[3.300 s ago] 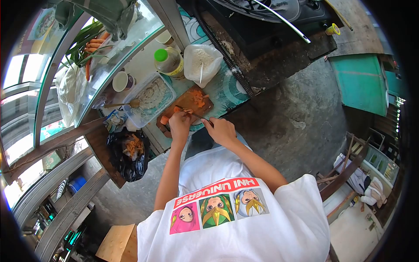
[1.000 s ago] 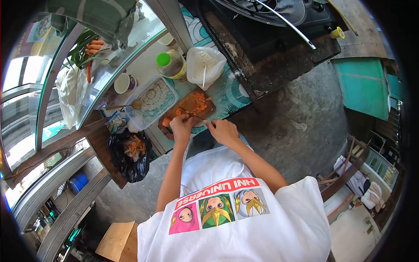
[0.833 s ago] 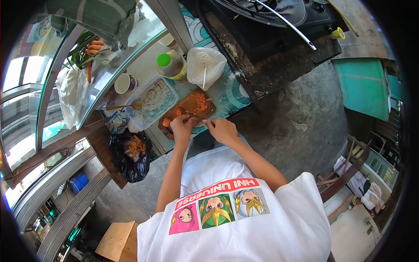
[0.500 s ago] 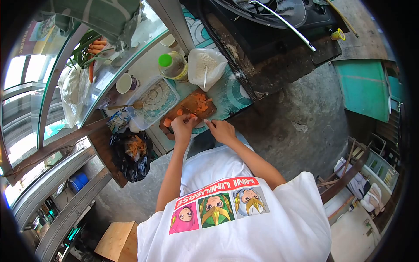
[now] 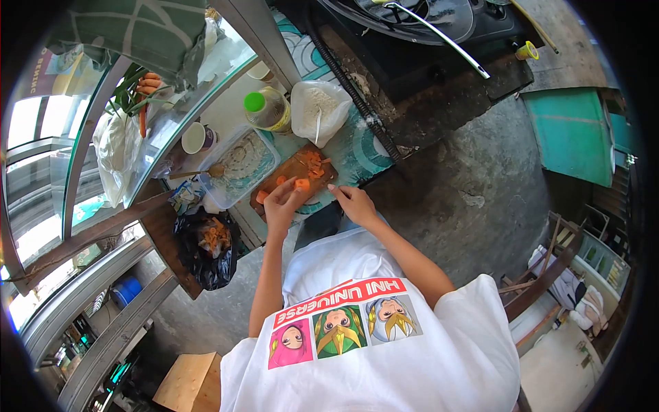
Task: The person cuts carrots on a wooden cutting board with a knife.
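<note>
A brown cutting board (image 5: pixel 287 170) lies at the counter's edge, with a pile of chopped carrot (image 5: pixel 314 163) on its far end and loose pieces (image 5: pixel 263 196) at its near left. My left hand (image 5: pixel 280 204) pinches an orange carrot piece (image 5: pixel 302 184) over the board. My right hand (image 5: pixel 353 202) sits curled just right of it at the board's corner, fingers closed around a knife whose blade barely shows.
Around the board stand a clear plastic tub (image 5: pixel 237 161), a green-capped oil bottle (image 5: pixel 264 110), a bag of flour (image 5: pixel 317 106) and a cup (image 5: pixel 195 137). A black bag of carrot peelings (image 5: pixel 206 240) hangs below left. A wok (image 5: pixel 412 14) sits behind. Whole carrots (image 5: pixel 144 89) lie behind glass.
My left hand has lifted a carrot piece up from the board. The knife blade that lay across the board between my hands no longer shows. The view has shifted slightly.
</note>
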`<state>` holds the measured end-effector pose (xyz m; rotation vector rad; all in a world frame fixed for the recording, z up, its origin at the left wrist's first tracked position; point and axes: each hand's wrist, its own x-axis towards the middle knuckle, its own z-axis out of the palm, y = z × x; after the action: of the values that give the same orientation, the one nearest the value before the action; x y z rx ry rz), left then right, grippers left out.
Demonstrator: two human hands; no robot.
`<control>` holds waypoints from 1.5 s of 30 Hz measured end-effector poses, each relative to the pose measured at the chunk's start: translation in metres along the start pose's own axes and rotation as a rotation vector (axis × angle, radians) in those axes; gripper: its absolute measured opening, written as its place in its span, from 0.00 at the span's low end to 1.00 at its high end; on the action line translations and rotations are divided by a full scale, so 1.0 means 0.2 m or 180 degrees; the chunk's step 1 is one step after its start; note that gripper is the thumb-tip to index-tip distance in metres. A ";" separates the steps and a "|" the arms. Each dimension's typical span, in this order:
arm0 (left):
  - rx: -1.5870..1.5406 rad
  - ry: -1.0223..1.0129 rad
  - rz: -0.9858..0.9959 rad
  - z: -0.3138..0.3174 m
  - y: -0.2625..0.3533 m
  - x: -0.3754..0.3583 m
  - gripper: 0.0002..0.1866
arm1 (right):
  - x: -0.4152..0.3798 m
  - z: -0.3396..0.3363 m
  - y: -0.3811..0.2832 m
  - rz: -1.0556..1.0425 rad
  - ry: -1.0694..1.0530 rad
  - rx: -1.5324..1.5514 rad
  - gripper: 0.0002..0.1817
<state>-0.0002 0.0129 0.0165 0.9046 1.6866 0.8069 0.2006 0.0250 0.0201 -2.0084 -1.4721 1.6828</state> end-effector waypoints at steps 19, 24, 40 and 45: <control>0.1443 -0.1350 0.0977 0.12 0.09 -0.06 0.40 | -0.11 0.00 0.00 -0.1040 0.1384 -0.1476 0.15; 0.1498 -0.1282 0.1114 0.13 0.05 0.01 0.41 | -0.18 -0.07 0.06 -0.0927 0.1277 -0.1378 0.14; -0.0889 -0.1016 -0.0361 0.05 0.08 0.02 0.26 | -0.35 -0.27 0.12 -0.0222 0.0706 -0.0382 0.17; -0.2687 -0.1014 -0.0715 -0.02 0.19 -0.11 0.21 | -0.39 -0.24 -0.05 -0.1092 0.0540 0.0143 0.18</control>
<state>0.0072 0.0131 0.0603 0.2284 0.9875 1.0302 0.2411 -0.0035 0.0969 -1.7071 -1.5923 1.3603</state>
